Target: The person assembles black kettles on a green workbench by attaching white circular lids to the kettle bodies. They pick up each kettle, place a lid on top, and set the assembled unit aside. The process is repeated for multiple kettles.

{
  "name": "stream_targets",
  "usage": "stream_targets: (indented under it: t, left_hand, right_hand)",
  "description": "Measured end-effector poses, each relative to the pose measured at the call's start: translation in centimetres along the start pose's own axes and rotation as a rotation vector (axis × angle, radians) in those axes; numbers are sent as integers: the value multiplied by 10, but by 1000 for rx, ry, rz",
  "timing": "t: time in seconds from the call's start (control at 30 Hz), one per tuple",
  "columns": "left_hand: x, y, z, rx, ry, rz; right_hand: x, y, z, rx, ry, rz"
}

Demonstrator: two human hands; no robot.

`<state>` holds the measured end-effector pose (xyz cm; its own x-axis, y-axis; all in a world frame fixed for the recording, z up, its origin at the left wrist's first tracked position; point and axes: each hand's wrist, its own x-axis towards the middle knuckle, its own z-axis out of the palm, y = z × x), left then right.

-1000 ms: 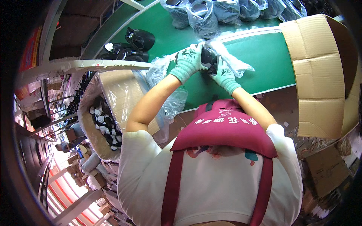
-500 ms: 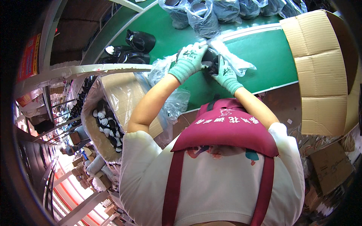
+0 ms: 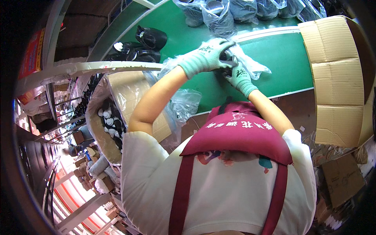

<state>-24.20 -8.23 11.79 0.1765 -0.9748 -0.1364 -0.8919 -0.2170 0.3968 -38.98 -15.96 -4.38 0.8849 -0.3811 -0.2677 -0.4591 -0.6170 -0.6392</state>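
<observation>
- Arching over a dark item (image 3: pixel 226 72) above the green worktop (image 3: pixel 284 58), the left hand (image 3: pixel 211 54) had its fingers curled, its hold hidden; the right hand (image 3: pixel 240 75) seemed closed on the item.
- Loose clear plastic (image 3: pixel 256 68) alongside could have snagged them, making the item slip.
- Outward, bagged goods (image 3: pixel 217 17) stood beyond; a cardboard box (image 3: pixel 337 78) blocked the right, a pale rail (image 3: pixel 109 67) the left.

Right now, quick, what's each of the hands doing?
Left hand: curled at a dark object; whether it grips cannot be told.
Right hand: holding the dark object.
</observation>
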Motion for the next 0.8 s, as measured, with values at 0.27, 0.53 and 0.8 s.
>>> stream_targets:
  t: [0.27, 0.53, 0.8]
  left_hand:
    - [-4, -10, 6, 451, -246, 141]
    - [-20, -12, 25, 387, -223, -121]
    - [-37, -15, 29, 325, -334, 31]
  right_hand:
    - [11, 27, -6, -129, 124, -366]
    - [10, -8, -14, -211, -142, -72]
    - [-3, 2, -4, -59, -106, -240]
